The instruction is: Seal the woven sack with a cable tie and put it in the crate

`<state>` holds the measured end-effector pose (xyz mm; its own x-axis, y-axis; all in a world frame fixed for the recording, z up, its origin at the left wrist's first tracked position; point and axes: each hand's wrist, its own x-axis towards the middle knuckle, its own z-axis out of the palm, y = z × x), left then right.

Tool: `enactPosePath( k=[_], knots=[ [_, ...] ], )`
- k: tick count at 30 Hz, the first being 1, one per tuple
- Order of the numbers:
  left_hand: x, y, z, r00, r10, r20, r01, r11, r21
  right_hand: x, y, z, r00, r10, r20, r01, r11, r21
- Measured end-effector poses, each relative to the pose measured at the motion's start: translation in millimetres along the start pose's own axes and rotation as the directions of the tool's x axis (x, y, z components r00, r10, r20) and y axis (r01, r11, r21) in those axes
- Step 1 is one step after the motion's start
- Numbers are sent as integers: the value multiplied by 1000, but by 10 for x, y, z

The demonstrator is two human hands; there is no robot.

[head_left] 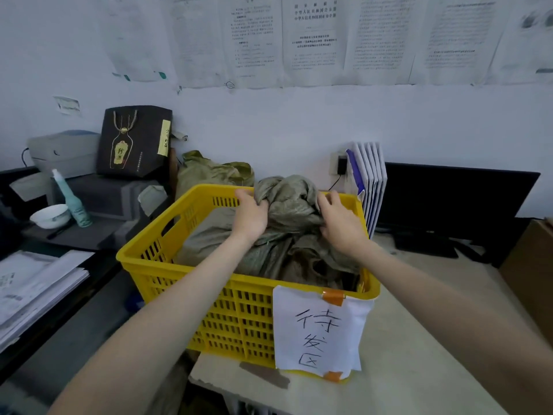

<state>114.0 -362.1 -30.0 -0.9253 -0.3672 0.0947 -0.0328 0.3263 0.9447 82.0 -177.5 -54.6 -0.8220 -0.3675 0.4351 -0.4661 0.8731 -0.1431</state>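
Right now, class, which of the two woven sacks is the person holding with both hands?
The grey-green sack inside the yellow crate, gripped by left hand and right hand. The yellower sack lies behind the crate, untouched.

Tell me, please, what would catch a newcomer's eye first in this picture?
The bright yellow crate in the middle of the table stands out first, with a handwritten paper label taped to its near wall. Inside it lies an olive woven sack, its bunched top gripped by the left hand and the right hand. Behind, printed sheets cover the wall, and a dark gift bag stands at the back left.
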Motion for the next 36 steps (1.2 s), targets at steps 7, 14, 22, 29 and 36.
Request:
enactPosePath(
  k=[7, 14, 22, 29, 36],
  knots=[
    [116, -466, -343, 437, 719, 541, -777, -2, 630, -184, 17, 120, 959, -257, 123, 267, 961, -73],
    [-3, -407, -300, 424, 35, 905, -893, 186, 411, -306, 99, 152, 646, -328, 689, 159, 941, 298],
    [12, -405, 59, 516, -252, 818, -824, 114, 555, -191, 175, 62, 465, -274, 842, -80, 934, 348],
    [-75, -380, -67, 609, -224, 761, -697, 305, 649, -444, 119, 54, 876, -186, 444, -10, 915, 404],
    [-284, -85, -258, 845, 158, 511, -423, 782, 458, -565, 172, -135, 983, 0, 186, -97, 854, 511]
  ],
)
